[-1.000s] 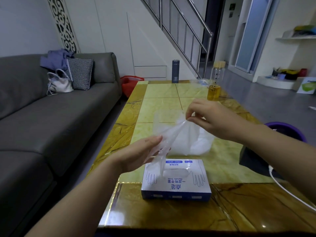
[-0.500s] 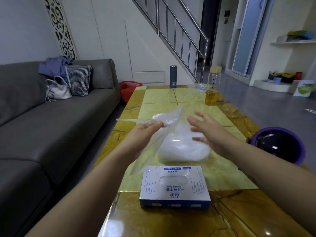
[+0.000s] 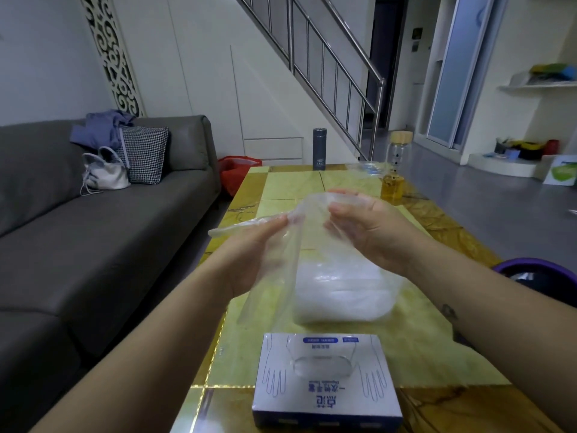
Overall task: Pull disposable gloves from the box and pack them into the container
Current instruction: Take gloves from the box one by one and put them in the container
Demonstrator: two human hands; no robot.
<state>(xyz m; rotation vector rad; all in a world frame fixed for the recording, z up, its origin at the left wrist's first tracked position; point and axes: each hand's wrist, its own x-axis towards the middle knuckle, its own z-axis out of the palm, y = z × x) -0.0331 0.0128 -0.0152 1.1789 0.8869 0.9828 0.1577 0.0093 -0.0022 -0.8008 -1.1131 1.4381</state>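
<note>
The blue-and-white glove box (image 3: 326, 379) lies on the table's near part, its oval slot facing up. Just beyond it stands the clear container (image 3: 343, 292), holding a white heap of gloves. One thin, see-through glove (image 3: 278, 270) is held in the air above the container. My left hand (image 3: 256, 251) pinches its upper edge between thumb and fingertips. My right hand (image 3: 365, 226) grips the same edge a little to the right, with the film draped over its fingers. The rest of the glove hangs down towards the box.
The yellow marble table (image 3: 437, 354) carries a grey flask (image 3: 319, 148) at its far end and a glass bottle (image 3: 396, 170) with a wooden lid and yellow liquid. A purple bin (image 3: 543, 276) stands at the right, a grey sofa (image 3: 93, 229) at the left.
The glove has come free of the box and risen above the container. My right hand let go for a moment and now grips it again beside my left hand.
</note>
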